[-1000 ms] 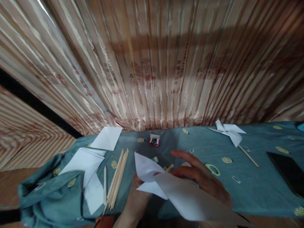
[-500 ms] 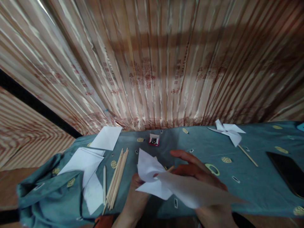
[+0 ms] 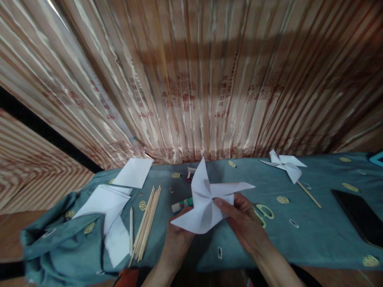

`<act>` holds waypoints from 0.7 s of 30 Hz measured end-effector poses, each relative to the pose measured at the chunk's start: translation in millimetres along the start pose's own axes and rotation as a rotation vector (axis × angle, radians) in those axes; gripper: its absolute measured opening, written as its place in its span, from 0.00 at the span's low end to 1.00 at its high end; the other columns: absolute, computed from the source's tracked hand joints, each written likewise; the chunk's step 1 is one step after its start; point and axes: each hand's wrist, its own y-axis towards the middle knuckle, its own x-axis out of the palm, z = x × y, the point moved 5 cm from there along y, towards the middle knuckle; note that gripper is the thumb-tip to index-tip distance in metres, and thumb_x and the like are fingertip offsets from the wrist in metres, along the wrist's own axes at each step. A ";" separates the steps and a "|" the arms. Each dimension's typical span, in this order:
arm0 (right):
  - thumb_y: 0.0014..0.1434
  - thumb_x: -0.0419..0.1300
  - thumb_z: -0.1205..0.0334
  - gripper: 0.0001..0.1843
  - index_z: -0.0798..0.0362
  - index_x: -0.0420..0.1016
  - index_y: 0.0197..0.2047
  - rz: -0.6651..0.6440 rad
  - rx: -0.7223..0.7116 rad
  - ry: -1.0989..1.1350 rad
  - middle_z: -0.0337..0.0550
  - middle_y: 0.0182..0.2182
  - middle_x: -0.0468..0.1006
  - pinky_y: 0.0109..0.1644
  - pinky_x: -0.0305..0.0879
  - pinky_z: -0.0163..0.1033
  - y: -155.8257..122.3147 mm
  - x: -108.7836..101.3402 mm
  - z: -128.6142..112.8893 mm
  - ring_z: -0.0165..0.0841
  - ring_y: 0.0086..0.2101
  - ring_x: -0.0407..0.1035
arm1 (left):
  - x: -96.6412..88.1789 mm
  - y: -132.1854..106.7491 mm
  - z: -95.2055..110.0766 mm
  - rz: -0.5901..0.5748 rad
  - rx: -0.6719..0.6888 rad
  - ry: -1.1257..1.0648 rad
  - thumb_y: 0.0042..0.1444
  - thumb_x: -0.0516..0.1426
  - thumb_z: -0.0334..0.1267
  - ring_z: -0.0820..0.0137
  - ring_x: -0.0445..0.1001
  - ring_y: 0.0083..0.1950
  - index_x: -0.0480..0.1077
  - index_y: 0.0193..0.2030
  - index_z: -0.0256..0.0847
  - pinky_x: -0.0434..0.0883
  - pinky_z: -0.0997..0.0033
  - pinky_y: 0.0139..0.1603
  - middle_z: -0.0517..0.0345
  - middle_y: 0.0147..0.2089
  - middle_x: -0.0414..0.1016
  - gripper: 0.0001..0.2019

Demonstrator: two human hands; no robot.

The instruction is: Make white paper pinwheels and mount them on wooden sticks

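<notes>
A white paper pinwheel (image 3: 203, 215) is held up over the cloth, its folded blades facing me. My right hand (image 3: 243, 221) grips it from the right, with the thumb pressed on its middle and the other fingers behind the paper. From below left my left hand (image 3: 179, 239) holds it too, its fingers mostly hidden behind a blade. Just behind the left hand lies a green and white glue stick (image 3: 179, 205), partly covered. Light green scissors (image 3: 265, 211) rest beside the right hand, partly hidden by it.
Wooden sticks (image 3: 148, 225), a white pencil-like stick (image 3: 131, 227) and paper sheets (image 3: 134, 172) lie left. A small red box (image 3: 190, 175) stands behind the pinwheel. Rightward are a finished pinwheel (image 3: 289, 163) on a stick and a black phone (image 3: 356, 217). A curtain (image 3: 191, 79) hangs behind.
The pinwheel has turned to face me and risen slightly. My right hand has shifted from behind a blade to put its thumb on the centre. The glue stick and more of the scissors now show.
</notes>
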 end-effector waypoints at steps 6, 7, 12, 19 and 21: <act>0.35 0.77 0.56 0.17 0.54 0.83 0.30 0.031 0.143 0.114 0.42 0.24 0.82 0.26 0.64 0.31 17.6 -17.8 25.3 0.29 0.23 0.71 | 11.4 5.2 -27.6 0.007 -0.098 -0.104 0.39 0.67 0.41 0.71 0.69 0.23 0.78 0.25 0.36 0.63 0.76 0.20 0.55 0.22 0.75 0.10; 0.36 0.77 0.56 0.17 0.55 0.83 0.29 0.028 0.165 0.129 0.41 0.23 0.81 0.26 0.64 0.32 20.4 -21.1 30.2 0.29 0.22 0.71 | 13.7 5.3 -29.5 0.003 -0.115 -0.112 0.39 0.67 0.41 0.71 0.68 0.23 0.78 0.25 0.36 0.62 0.76 0.20 0.55 0.21 0.75 0.10; 0.33 0.78 0.57 0.17 0.56 0.81 0.26 0.021 0.242 0.152 0.41 0.22 0.81 0.26 0.64 0.31 28.1 -34.2 45.7 0.28 0.22 0.70 | 18.9 2.7 -33.0 -0.005 -0.143 -0.114 0.38 0.67 0.43 0.75 0.64 0.21 0.79 0.28 0.36 0.60 0.77 0.20 0.59 0.20 0.73 0.12; 0.36 0.76 0.56 0.16 0.57 0.80 0.25 0.014 0.241 0.052 0.41 0.21 0.80 0.27 0.63 0.33 24.5 -46.9 49.0 0.29 0.21 0.69 | 16.8 -3.9 -50.3 -0.015 -0.196 -0.094 0.38 0.66 0.47 0.78 0.59 0.18 0.73 0.20 0.36 0.57 0.76 0.21 0.61 0.17 0.68 0.15; 0.36 0.76 0.56 0.16 0.57 0.80 0.26 0.008 0.233 0.008 0.41 0.21 0.80 0.27 0.63 0.34 22.3 -51.2 51.1 0.29 0.21 0.69 | 14.8 -6.5 -53.2 -0.024 -0.189 -0.079 0.39 0.65 0.47 0.78 0.59 0.17 0.72 0.18 0.36 0.56 0.76 0.21 0.61 0.17 0.68 0.14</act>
